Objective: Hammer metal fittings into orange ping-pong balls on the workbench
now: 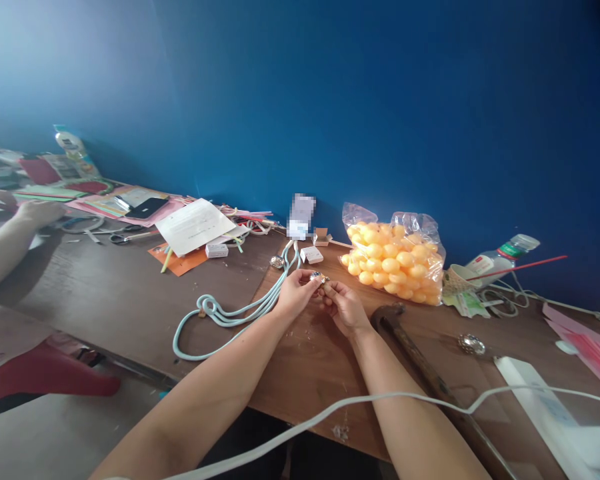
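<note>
Pinching a small silvery piece (pixel 316 275) between my left hand (pixel 297 293) and right hand (pixel 346 308), I hold it above the desk (pixel 307 367).

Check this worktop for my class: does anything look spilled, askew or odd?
Small pale scraps lie loose near the front edge of the wooden tabletop, like unswept debris. Oddly, a white cord crosses the view in front of the right forearm.

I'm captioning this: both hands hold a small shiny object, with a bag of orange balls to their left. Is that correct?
Only the side is wrong: the head view shows the bag of orange balls to the right of the left hand and right hand.
</note>
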### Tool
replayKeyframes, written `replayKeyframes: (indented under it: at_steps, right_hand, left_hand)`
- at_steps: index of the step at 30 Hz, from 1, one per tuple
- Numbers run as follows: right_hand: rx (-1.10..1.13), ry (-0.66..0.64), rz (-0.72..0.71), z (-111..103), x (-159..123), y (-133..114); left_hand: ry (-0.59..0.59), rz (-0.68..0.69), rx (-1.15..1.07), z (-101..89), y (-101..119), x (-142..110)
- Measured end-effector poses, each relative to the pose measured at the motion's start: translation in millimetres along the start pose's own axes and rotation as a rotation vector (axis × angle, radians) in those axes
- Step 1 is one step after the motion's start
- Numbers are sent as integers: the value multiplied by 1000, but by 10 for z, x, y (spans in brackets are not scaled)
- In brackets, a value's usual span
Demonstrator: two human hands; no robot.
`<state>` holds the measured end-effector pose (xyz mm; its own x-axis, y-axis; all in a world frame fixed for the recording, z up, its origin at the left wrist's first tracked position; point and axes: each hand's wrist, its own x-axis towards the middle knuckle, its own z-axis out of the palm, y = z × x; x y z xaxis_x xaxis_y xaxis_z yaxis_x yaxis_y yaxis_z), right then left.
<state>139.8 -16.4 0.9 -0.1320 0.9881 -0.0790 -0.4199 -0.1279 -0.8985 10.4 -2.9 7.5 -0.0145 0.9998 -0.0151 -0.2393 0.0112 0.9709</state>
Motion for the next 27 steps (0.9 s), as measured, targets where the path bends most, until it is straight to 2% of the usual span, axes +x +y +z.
replayKeyframes:
  at_steps: [27]
  right_hand:
    - [19,64,-62,99,37,64]
  left_hand:
    - [49,9,13,18,-9,-25]
